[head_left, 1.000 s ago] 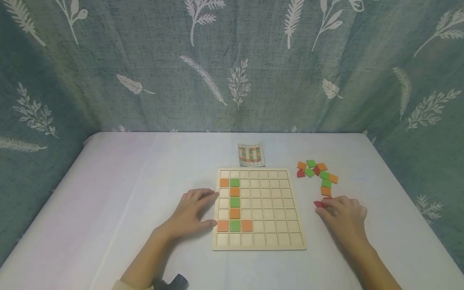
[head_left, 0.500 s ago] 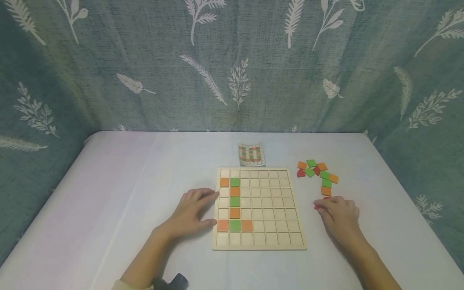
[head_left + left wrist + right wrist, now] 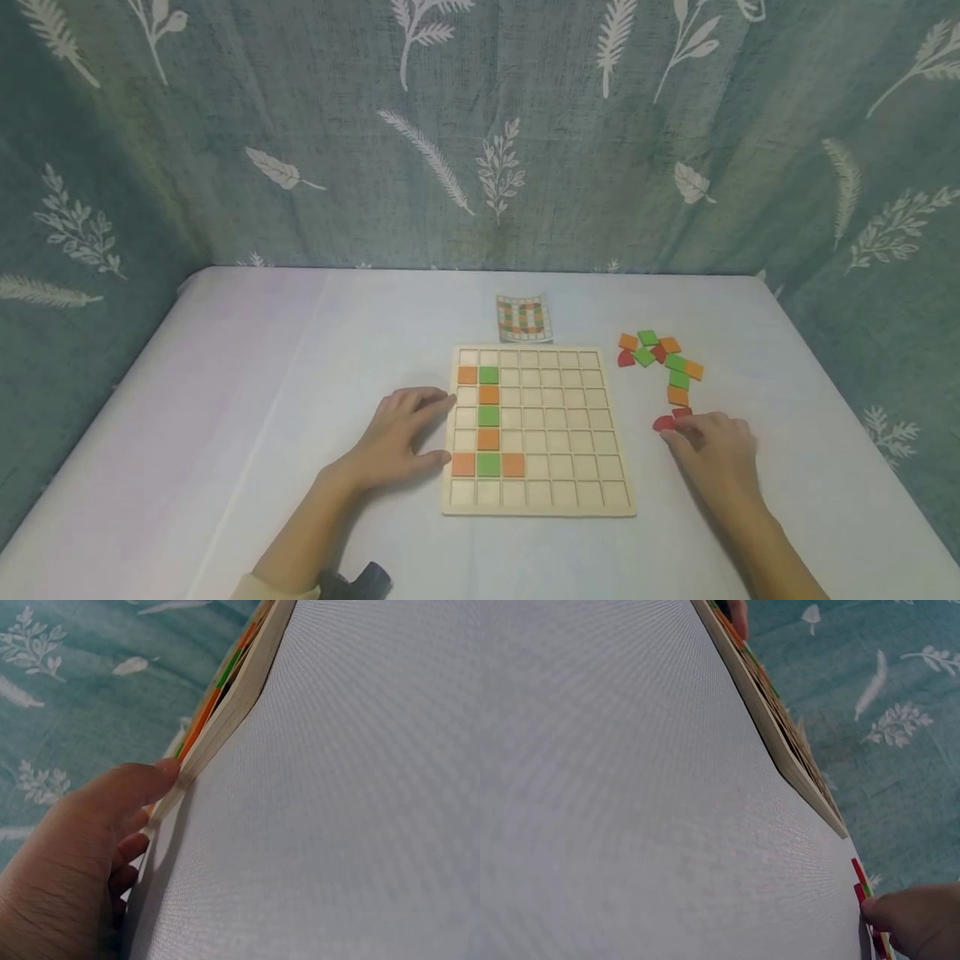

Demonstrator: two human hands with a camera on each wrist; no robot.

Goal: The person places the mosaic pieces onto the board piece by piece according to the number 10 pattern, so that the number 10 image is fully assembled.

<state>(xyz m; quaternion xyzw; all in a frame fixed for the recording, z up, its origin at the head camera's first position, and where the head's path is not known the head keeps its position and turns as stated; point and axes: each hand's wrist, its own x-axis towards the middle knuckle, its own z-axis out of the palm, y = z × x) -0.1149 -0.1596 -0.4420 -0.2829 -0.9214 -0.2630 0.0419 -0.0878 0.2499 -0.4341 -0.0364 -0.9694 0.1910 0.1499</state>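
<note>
One grey-green fabric curtain with white leaf print, hanging beyond the board. One white-covered table, extending on all sides of the board. One square, pale wooden board with a seven-by-seven grid of recesses, flat on the table; eight square tiles seated toward its left side, five orange, three green. One left hand, at the board's left edge, touching it, thumb and forefinger spread wide, nothing held. One right hand, right of the board and apart from it, in a narrow grip, thumb and forefinger pinching a red piece; whether that piece is off the table cannot be told. One small curled card printed with a coloured grid, just beyond the board's far edge. One loose group of flat orange, green and red pieces, right of the board. One red piece with a rounded edge, at the right fingertips, right of the board, near another red piece.
</note>
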